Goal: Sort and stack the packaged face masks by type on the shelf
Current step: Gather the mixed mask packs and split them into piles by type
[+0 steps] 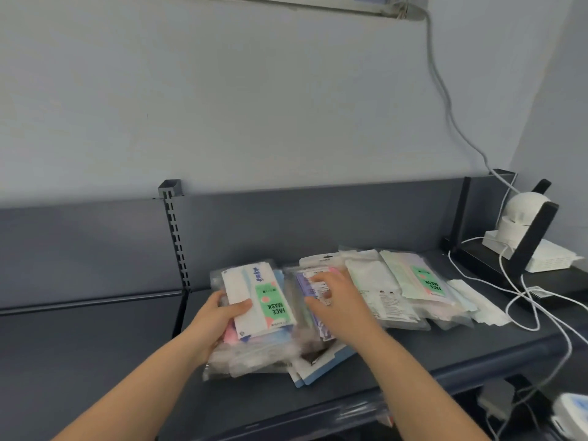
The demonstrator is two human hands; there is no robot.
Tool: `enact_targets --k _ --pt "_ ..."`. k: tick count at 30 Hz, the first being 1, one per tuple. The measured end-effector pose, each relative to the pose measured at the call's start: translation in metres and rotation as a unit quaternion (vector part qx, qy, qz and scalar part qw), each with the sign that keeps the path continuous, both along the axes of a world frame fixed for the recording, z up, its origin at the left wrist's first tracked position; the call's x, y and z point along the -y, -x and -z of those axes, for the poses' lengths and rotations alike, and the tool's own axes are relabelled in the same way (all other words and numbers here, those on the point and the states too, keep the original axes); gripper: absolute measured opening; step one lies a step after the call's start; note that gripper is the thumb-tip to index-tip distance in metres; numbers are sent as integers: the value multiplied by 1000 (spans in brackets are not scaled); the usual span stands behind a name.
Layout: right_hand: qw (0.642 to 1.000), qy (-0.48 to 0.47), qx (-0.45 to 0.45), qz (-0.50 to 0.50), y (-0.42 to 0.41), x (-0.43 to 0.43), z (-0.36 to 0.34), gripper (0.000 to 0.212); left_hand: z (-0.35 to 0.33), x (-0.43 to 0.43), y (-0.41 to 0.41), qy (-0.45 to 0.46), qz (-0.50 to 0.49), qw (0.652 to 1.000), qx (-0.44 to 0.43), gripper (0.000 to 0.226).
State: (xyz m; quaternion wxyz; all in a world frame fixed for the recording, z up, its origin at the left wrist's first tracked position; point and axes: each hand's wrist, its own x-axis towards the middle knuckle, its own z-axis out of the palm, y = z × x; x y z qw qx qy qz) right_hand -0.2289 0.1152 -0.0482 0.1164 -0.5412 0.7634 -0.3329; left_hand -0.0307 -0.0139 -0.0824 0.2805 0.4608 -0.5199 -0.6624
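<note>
Clear packets of face masks lie spread across the dark grey shelf (413, 354). My left hand (219, 316) grips a stack of packets; the top one is a white packet with a green FACE MASK label (264, 300), and my thumb lies on it. My right hand (337, 300) rests on a packet with purple print (307, 286) in the middle pile, its fingers bent over it. Further right lies a white packet (375, 278), and beyond it another green-labelled packet (423, 280) tops a slanting pile. A blue-backed packet (324, 364) sticks out at the front.
A slotted upright (176, 237) rises at the back left. At the right stand a white round device (521, 214) on a black stand and white cables (528, 300) trailing over the shelf edge. The grey wall is behind.
</note>
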Motion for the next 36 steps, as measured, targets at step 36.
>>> enact_targets --k 36 --pt "992 -97 -62 -60 -1 -16 -16 53 23 4 -5 -7 32 999 -30 110"
